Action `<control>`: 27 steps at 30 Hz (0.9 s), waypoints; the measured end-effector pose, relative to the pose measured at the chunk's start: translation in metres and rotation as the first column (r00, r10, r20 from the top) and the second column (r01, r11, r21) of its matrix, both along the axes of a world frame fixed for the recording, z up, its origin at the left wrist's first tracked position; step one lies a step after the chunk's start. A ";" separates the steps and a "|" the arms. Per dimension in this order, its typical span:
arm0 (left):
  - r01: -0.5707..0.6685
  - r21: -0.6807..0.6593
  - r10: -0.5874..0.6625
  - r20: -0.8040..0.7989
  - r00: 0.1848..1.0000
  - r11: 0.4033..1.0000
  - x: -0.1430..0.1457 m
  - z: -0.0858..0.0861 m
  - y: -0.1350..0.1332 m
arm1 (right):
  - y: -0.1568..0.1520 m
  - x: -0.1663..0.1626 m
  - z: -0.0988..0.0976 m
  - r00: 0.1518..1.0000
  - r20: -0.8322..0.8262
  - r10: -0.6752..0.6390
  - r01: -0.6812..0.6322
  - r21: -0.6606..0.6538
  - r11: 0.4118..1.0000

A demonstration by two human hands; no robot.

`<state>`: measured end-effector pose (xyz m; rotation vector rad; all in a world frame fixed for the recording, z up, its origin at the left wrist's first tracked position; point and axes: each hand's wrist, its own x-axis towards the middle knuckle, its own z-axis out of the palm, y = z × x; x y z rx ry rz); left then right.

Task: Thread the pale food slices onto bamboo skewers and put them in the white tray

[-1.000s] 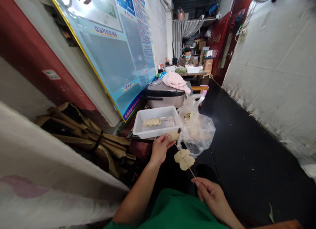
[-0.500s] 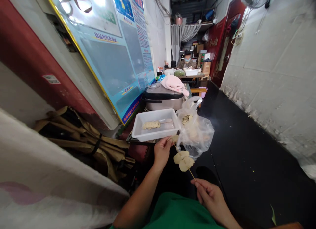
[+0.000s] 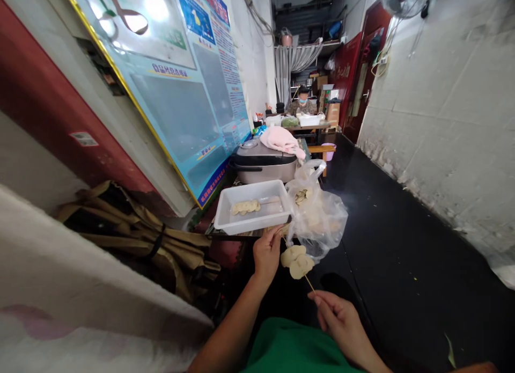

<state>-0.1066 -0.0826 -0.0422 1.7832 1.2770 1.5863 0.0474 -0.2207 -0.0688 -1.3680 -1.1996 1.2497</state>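
Observation:
My right hand (image 3: 337,320) is closed on the lower end of a thin wooden skewer (image 3: 309,282) that slants up to the left. Two pale round food slices (image 3: 296,260) are threaded on its middle. My left hand (image 3: 266,250) pinches the skewer's upper end with thumb and fingers, just below the white plastic tray (image 3: 229,221). A row of the same pale slices (image 3: 245,206) lies in the tray. A clear plastic bag (image 3: 319,217) holding more slices stands right of the tray, close to the skewer.
Behind the tray sits a grey rice cooker (image 3: 263,162) with a pink cloth (image 3: 280,138) on it. A large poster board (image 3: 185,88) leans on the left wall. Folded brown fabric (image 3: 137,233) lies at the left. Another person (image 3: 301,99) sits at a far table. Dark floor runs along the right.
My left hand has slid down the skewer toward the threaded slices; the slice it held near the tip a second ago no longer shows. The camera has tilted slightly.

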 end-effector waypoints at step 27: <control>0.363 -0.274 -0.041 0.748 0.663 0.891 0.015 0.014 0.000 | 0.000 -0.008 -0.026 0.997 0.063 -0.042 0.033 0.149 0.988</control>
